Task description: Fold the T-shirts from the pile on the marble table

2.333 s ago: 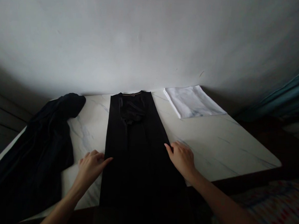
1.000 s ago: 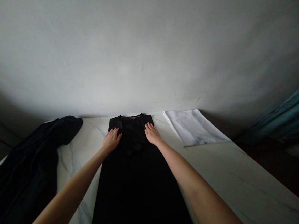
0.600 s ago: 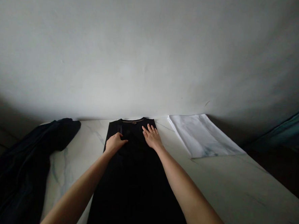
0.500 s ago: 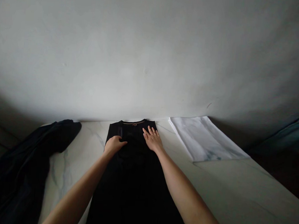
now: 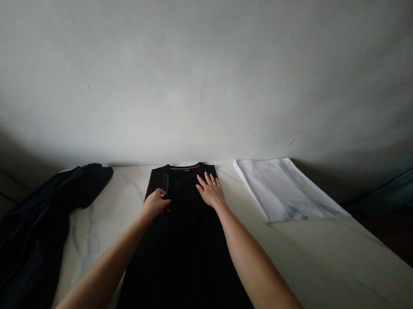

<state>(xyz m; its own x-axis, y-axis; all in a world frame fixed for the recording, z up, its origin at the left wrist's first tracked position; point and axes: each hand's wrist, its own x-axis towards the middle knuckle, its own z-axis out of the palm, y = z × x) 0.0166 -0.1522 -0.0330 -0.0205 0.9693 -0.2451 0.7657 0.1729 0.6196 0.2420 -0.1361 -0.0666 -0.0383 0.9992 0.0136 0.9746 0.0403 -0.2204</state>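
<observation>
- Left hand (image 5: 154,205) curls thumb and fingers over the shirt (image 5: 186,260); I cannot tell whether fabric is pinched between them.
- Right hand (image 5: 210,190) lies flat, fingers apart, clamped on nothing, near the collar (image 5: 183,168).
- On the table (image 5: 318,264), the shirt stretches between dark cloth (image 5: 45,219) and white cloth (image 5: 284,189).
- I judge this as smoothing; next calls for light left fingers, right palm anchoring.

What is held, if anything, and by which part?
The left hand curls its fingers at the upper left of the long black cloth garment; whether they pinch it is unclear. The right hand, flat on the garment's upper right, grips nothing.
</observation>
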